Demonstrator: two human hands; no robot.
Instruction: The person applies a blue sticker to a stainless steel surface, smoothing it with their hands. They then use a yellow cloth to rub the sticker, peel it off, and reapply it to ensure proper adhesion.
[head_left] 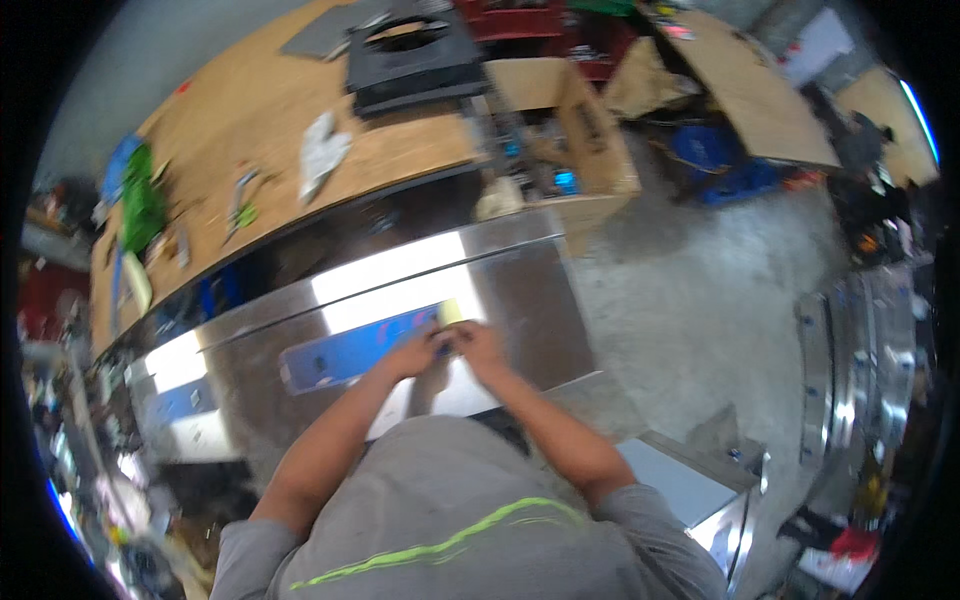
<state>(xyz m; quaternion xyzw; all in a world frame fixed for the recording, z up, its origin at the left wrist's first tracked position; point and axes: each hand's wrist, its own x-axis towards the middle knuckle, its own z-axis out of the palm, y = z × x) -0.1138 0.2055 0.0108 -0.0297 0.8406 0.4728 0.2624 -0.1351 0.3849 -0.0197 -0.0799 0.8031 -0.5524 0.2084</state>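
As the head view shows from above, the left hand and the right hand are close together, with their fingertips nearly meeting at the right end of a blue strip. The fingers are bent inward, but the view is blurred there, so I cannot tell if either hand is clamped on something or only touches it. Just above the fingers, a small yellow piece is seen at this same end.

The blue strip is long, narrow and flat, with rounded corners on its left end and a paler edge around it. One dark spot sits near this left end. It lies on a shiny metal sheet in front of the person, a little slanted, with the right end farther from the body. Strong white light is reflected on the metal beside it.

About writing: near the right end the strip carries some reddish marks, and they are too blurred for me to say if they are letters. The cardboard box beyond the sheet has dark marks on its side, also unreadable.

On the wooden table behind lie a white bag, a green bag and a black frame.
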